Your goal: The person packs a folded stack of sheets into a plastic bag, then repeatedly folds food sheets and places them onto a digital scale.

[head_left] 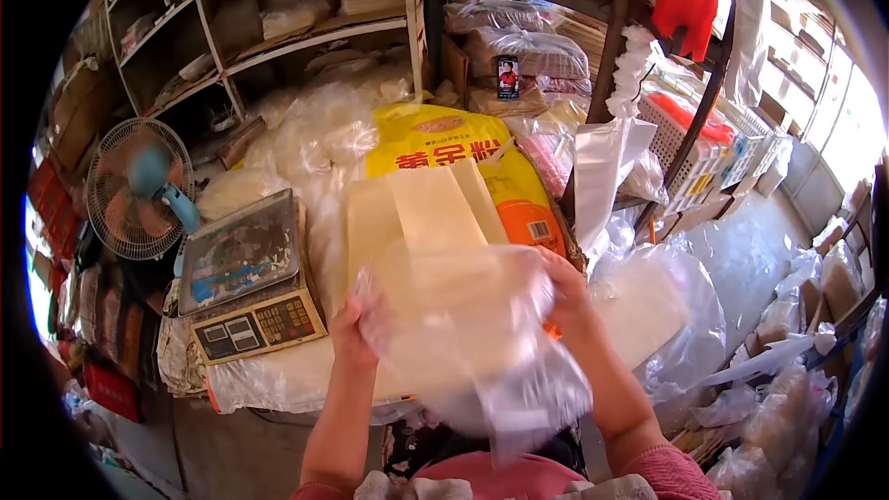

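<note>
A clear plastic bag [532, 407], smeared by motion, is stretched between my two hands in front of my body. My left hand [354, 326] is closed on its left side, and my right hand [565, 289] grips its upper right edge. Cream-coloured flat sheets [407, 208] lie stacked right behind the bag. Whether some of the sheets are inside it, I cannot tell. Beneath the stack spreads a yellow printed sack [435, 134] with red characters and an orange corner.
Left of the sheets stands a digital weighing scale [245, 268], with a fan [141, 187] beyond it. Wrapped bundles [528, 46] fill the back shelf, a phone [507, 78] propped against them. On the right are a metal post [619, 37], plastic baskets [681, 143] and loose plastic [694, 315].
</note>
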Available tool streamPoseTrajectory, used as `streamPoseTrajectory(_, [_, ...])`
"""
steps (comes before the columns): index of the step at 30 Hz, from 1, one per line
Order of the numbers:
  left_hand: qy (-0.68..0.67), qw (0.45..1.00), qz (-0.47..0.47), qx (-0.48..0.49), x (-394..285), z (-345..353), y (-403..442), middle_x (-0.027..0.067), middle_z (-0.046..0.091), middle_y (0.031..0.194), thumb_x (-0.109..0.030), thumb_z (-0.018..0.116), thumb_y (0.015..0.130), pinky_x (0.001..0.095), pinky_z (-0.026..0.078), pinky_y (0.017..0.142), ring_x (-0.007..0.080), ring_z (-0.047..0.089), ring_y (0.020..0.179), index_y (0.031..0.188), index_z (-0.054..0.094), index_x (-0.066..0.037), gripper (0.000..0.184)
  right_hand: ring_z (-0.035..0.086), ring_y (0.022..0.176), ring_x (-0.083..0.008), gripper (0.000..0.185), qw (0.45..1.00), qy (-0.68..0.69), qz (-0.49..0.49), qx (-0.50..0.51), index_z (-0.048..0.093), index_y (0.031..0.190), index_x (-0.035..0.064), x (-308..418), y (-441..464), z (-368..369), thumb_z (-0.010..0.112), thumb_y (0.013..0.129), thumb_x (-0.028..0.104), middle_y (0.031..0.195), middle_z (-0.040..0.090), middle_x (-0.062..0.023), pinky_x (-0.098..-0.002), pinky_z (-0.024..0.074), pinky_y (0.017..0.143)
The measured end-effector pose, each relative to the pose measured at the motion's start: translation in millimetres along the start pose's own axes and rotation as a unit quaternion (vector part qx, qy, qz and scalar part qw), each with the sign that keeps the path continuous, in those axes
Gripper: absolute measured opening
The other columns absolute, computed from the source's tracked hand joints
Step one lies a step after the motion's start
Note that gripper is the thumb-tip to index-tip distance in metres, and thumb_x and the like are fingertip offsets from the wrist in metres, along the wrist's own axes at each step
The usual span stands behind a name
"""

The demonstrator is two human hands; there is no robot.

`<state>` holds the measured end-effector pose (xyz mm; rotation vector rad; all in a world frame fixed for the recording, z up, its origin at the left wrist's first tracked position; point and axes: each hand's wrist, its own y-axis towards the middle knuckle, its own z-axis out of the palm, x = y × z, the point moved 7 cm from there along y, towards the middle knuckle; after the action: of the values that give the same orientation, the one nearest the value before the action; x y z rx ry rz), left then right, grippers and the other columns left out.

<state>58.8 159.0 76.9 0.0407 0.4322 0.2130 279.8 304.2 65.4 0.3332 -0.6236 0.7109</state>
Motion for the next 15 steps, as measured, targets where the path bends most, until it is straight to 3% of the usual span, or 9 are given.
streamPoseTrajectory(2, [0.166,0.975,0.074,-0.126,-4,-41,27,-0.0002,0.055,0.066,-0.016,0.055,0.092,0.0274,0.042,0.050,0.0136,0.050,0.055,0.090,0.061,-0.008,0.010,0.060,0.066,-0.0109,0.017,0.983,-0.128,0.012,-0.128,0.059,0.097,0.0035,-10,9,-18,0.059,0.092,0.020,0.079,0.062,-0.0023,-0.0258,0.0484,0.057])
streamPoseTrajectory(4, [0.391,0.900,0.029,-0.188,16,-116,39,0.0043,0.057,0.066,-0.011,0.052,0.090,0.0308,0.045,0.053,0.0181,0.054,0.058,0.091,0.063,-0.006,0.012,0.058,0.064,-0.0101,0.019,0.917,-0.353,0.029,-0.185,0.060,0.091,0.0040,-29,17,-53,0.059,0.093,0.023,0.072,0.060,-0.0009,-0.0269,0.0461,0.054])
streamPoseTrajectory(5, [0.495,0.842,0.006,-0.215,24,-146,40,0.0066,0.058,0.066,-0.009,0.050,0.089,0.0325,0.046,0.054,0.0203,0.056,0.059,0.091,0.063,-0.005,0.014,0.056,0.063,-0.0096,0.021,0.850,-0.476,0.036,-0.222,0.060,0.088,0.0038,-38,16,-70,0.059,0.093,0.024,0.070,0.059,-0.0003,-0.0274,0.0448,0.053])
streamPoseTrajectory(6, [0.608,0.771,0.072,-0.178,23,-148,42,0.0098,0.060,0.068,-0.010,0.050,0.088,0.0349,0.047,0.056,0.0239,0.058,0.062,0.092,0.064,-0.004,0.016,0.061,0.062,-0.0177,0.025,0.816,-0.552,-0.085,-0.150,0.061,0.084,0.0016,-43,16,-73,0.059,0.092,0.025,0.069,0.062,-0.0074,-0.0340,0.0466,0.054])
streamPoseTrajectory(8, [0.789,0.576,0.195,-0.091,28,-135,39,0.0160,0.064,0.072,-0.013,0.051,0.087,0.0398,0.049,0.060,0.0310,0.062,0.066,0.092,0.065,-0.001,0.019,0.063,0.066,-0.0285,0.024,0.740,-0.646,-0.045,-0.180,0.061,0.085,-0.0003,-44,14,-66,0.058,0.090,0.023,0.072,0.063,-0.0161,-0.0400,0.0482,0.059])
streamPoseTrajectory(10, [0.833,0.535,0.087,-0.110,35,-119,42,0.0222,0.065,0.079,-0.019,0.054,0.085,0.0431,0.050,0.064,0.0358,0.064,0.072,0.091,0.065,0.001,0.023,0.061,0.076,-0.0446,0.025,0.643,-0.743,-0.079,-0.165,0.061,0.083,-0.0025,-45,18,-66,0.057,0.086,0.022,0.078,0.061,-0.0277,-0.0495,0.0483,0.069])
streamPoseTrajectory(11, [0.850,0.512,0.033,-0.118,36,-109,43,0.0254,0.065,0.082,-0.021,0.055,0.085,0.0447,0.050,0.066,0.0383,0.064,0.075,0.091,0.065,0.002,0.026,0.061,0.076,-0.0452,0.025,0.641,-0.750,-0.059,-0.153,0.062,0.082,-0.0027,-51,19,-75,0.057,0.086,0.022,0.078,0.061,-0.0279,-0.0498,0.0483,0.069])
streamPoseTrajectory(14, [0.786,0.584,-0.116,-0.163,32,-103,43,0.0254,0.067,0.086,-0.030,0.063,0.080,0.0417,0.051,0.066,0.0347,0.067,0.079,0.090,0.066,0.003,0.034,0.061,0.077,-0.0432,0.024,0.633,-0.766,-0.009,-0.112,0.062,0.084,-0.0027,-53,30,-75,0.055,0.086,0.020,0.079,0.063,-0.0262,-0.0464,0.0489,0.069])
streamPoseTrajectory(15, [0.756,0.622,-0.110,-0.171,34,-105,41,0.0232,0.067,0.084,-0.029,0.064,0.079,0.0405,0.052,0.066,0.0325,0.067,0.078,0.091,0.066,0.003,0.035,0.062,0.076,-0.0399,0.022,0.629,-0.772,0.007,-0.095,0.061,0.089,-0.0024,-57,35,-82,0.053,0.086,0.018,0.079,0.063,-0.0242,-0.0426,0.0495,0.067])
